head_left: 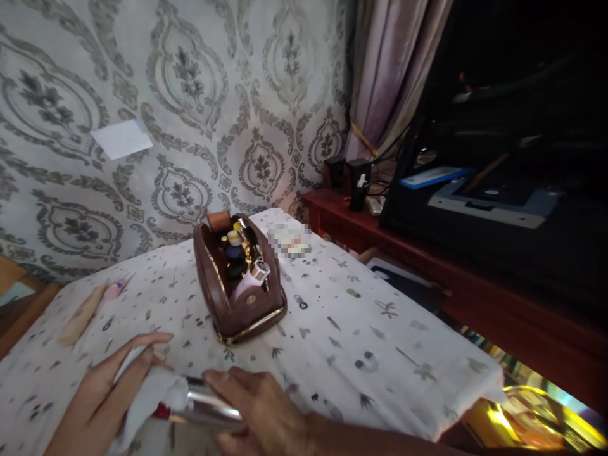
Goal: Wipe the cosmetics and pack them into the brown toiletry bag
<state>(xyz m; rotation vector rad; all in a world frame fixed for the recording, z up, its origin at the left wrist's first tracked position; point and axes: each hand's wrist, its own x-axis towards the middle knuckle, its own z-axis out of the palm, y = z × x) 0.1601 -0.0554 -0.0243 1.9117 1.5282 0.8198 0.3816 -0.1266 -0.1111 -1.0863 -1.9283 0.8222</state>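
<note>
My left hand holds a crumpled white tissue between its fingers, with the forefinger stretched out. In my right hand is a shiny silver cylinder, its far end pressed against or touching the tissue. A small red glossy part shows between the tissue and the cylinder; I cannot make out what it belongs to. Beyond both hands stands an unzipped brown cosmetic bag, holding several small bottles, jars and tubes, among them a pale pink tube with a silver cap.
A beige tube with a pink end lies at the left on the patterned white tablecloth. Behind the bag is a blurred-out flat item. A red-brown wooden desk with a large dark screen borders the right side.
</note>
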